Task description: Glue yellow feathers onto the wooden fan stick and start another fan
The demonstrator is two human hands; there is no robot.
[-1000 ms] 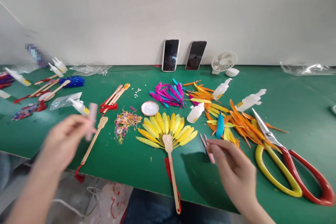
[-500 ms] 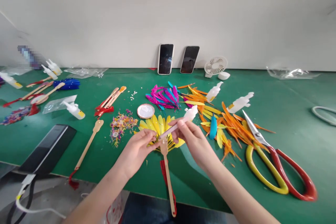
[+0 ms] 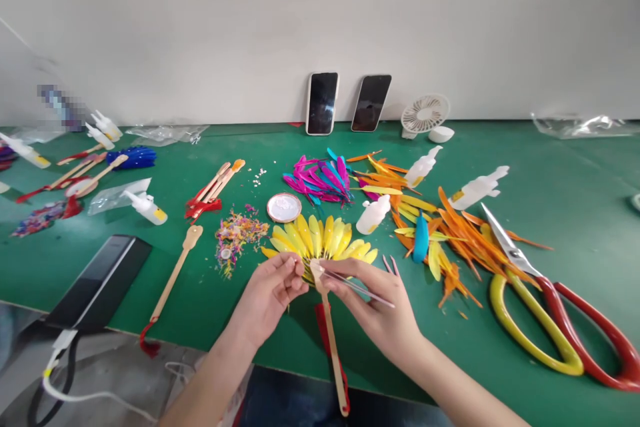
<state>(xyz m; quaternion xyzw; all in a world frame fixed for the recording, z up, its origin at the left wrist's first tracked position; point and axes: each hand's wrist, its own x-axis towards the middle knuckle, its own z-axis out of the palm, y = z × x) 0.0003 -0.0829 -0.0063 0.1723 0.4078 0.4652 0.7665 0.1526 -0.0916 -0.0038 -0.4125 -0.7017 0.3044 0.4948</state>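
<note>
The right hand's (image 3: 383, 299) grip held a slim pink tool (image 3: 359, 289) over the yellow feather fan (image 3: 316, 235) on the bench (image 3: 215, 303); the left hand's (image 3: 267, 293) grip, narrow beside the fan's head, apparently pinched a tiny white bit (image 3: 295, 261).
</note>
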